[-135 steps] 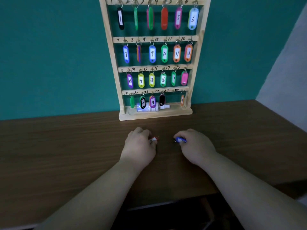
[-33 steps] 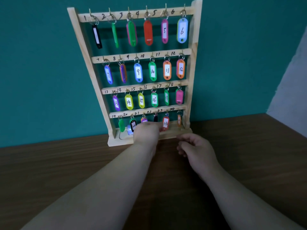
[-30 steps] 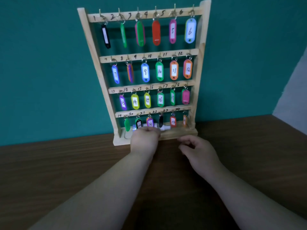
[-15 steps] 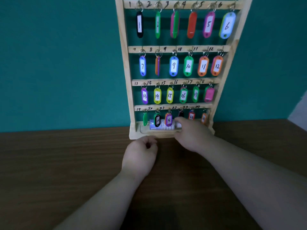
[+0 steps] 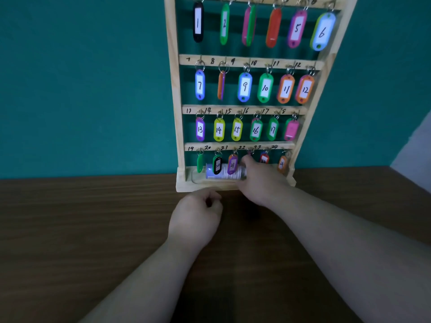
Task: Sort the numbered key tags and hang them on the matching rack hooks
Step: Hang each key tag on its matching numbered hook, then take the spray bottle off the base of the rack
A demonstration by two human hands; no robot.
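Brown wood makes up the worktop (image 5: pixel 93 229). Closest on it is the left hand (image 5: pixel 196 213), resting just in front of the rack (image 5: pixel 171 89) with its fingers curled into a loose fist. No tag shows in it, so I think it is only waiting its turn. Next, the right hand (image 5: pixel 261 178) reaches into the bottom row, up by hook 22 (image 5: pixel 250 150), likely to hang or straighten a tag there. Its fingers are hidden behind the hand, so I cannot tell if that grip is holding anything. Beside it a small bottle (image 5: pixel 224 176) lies in the rack's bottom tray, behind tag 20 (image 5: pixel 217 164) and tag 21 (image 5: pixel 232 164). The key tags (image 5: pixel 265 88) are little plastic ovals in bright colours, each with a white label and a black number written by hand. They dangle from metal rings under the same numbers on the wooden bars, and every row looks full. A few hang sideways, so their numbers do not show. Behind everything is a green-blue wall (image 5: pixel 81 78).
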